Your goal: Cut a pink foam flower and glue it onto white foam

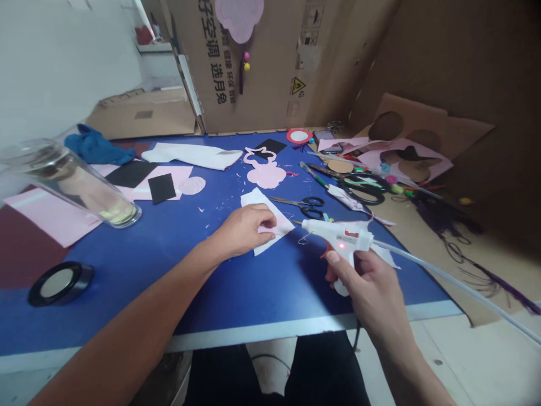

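Note:
My right hand (376,276) is wrapped round the handle of a white hot glue gun (333,232). Its red light is on, and a long clear glue stick (431,265) runs out of its back. The nozzle points left, close to the right corner of a small white and pink sheet (262,202). Over that sheet my left hand (247,228) rests with its fingers curled and the thumb pressed against them, pinching the sheet's folded part. Just behind lie black-handled scissors (306,206) and a pink cloud-shaped cutout (267,176).
A tall glass of liquid (80,183) and a black tape roll (59,283) stand at the left. Pink sheets, black squares (162,188) and a blue cloth (97,145) lie behind. Brushes, larger scissors and cut scraps (406,158) crowd the right, beside cardboard walls (270,107).

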Tool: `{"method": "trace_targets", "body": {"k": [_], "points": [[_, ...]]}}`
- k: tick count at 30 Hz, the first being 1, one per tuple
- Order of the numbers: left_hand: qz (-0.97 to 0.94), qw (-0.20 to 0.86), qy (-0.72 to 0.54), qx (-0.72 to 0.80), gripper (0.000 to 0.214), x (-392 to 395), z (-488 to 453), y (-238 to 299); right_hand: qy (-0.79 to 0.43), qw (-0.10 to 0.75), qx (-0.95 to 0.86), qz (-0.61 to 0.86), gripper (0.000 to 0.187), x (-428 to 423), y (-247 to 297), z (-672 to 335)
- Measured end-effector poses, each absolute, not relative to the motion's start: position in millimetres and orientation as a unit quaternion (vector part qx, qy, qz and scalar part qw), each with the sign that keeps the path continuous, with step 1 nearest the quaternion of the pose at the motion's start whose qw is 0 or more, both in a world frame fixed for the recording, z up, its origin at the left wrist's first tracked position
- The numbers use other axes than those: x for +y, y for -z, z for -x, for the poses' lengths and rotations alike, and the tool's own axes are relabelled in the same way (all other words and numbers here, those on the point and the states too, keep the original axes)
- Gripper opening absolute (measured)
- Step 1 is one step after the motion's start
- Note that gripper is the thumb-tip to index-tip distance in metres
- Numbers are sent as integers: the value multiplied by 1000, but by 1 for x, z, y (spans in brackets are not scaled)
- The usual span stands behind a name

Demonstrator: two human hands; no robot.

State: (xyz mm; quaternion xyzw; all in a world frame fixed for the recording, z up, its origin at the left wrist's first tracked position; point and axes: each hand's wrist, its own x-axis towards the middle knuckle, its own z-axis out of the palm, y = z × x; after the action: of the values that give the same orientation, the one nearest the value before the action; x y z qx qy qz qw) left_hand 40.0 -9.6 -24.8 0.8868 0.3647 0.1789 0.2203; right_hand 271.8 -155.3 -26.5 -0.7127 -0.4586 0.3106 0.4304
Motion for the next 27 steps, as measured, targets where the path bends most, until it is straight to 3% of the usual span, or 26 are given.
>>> {"method": "trace_targets", "body": {"k": [12, 18, 27], "points": [[-883, 212, -188, 374, 7, -12, -40, 26, -304, 428, -464, 714, 44, -156, 24, -271], [-892, 177, -192, 368, 12, -12, -41, 30, -304, 428, -466, 712, 43, -156, 23, -271], [-869, 215, -228, 384, 24, -13, -41, 31, -299, 431, -470, 709, 43, -156, 25, -271]]}}
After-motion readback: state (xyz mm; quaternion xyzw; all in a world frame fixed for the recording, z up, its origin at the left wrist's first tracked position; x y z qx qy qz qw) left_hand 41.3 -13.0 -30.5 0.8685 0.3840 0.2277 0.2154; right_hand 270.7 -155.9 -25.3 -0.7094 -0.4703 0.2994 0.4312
